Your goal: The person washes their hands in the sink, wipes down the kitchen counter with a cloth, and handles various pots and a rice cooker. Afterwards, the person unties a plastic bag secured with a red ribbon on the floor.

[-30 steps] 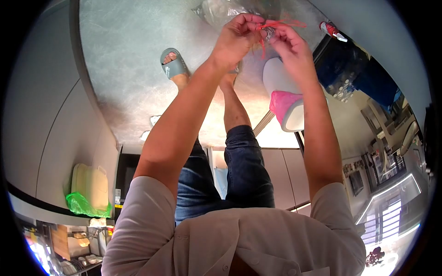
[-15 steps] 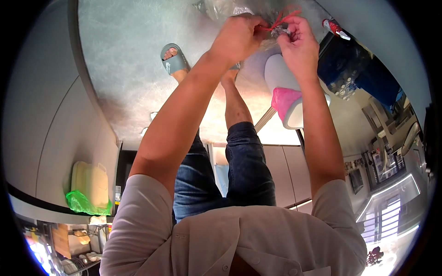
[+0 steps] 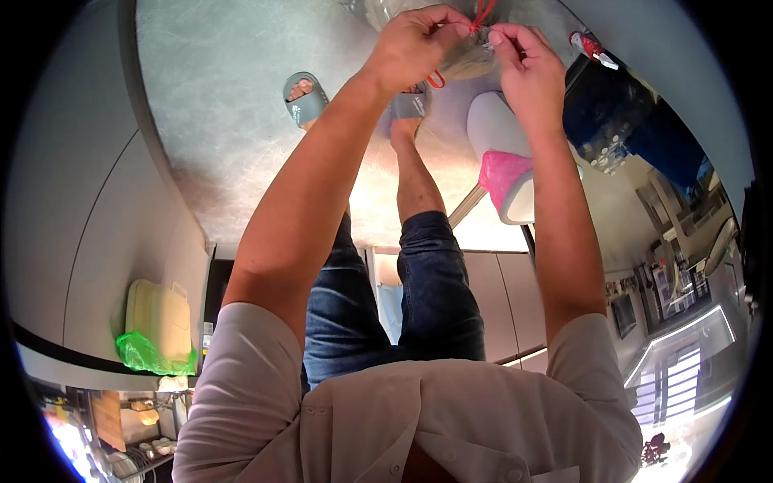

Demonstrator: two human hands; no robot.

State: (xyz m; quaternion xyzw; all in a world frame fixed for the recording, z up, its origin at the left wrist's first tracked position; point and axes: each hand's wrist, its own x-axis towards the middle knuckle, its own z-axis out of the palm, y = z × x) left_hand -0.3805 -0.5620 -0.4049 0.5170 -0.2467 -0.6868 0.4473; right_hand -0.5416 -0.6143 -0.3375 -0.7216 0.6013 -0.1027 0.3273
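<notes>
At the top of the head view, my left hand (image 3: 415, 47) pinches a red string (image 3: 481, 14) between thumb and fingertips. My right hand (image 3: 533, 74) is closed opposite it, thumb and index finger pinched at the knot beside the string; exactly what lies between them is too small to tell. Below and behind the fingers is a clear plastic bag (image 3: 469, 63), its neck gathered at the string. A red loop (image 3: 436, 80) hangs under my left hand. What the bag contains cannot be made out.
A white bin (image 3: 493, 121) with a pink liner (image 3: 503, 175) stands beside my right forearm. Grey slippers (image 3: 306, 103) are on my feet on the grey floor (image 3: 217, 88). A cream container (image 3: 159, 318) with a green bag (image 3: 149, 352) is at left. A red-and-white item (image 3: 592, 50) lies at upper right.
Both hands have shifted slightly, the right one a little down and to the right. The string now stands upward between the fingers, and the red loop shows below my left hand.
</notes>
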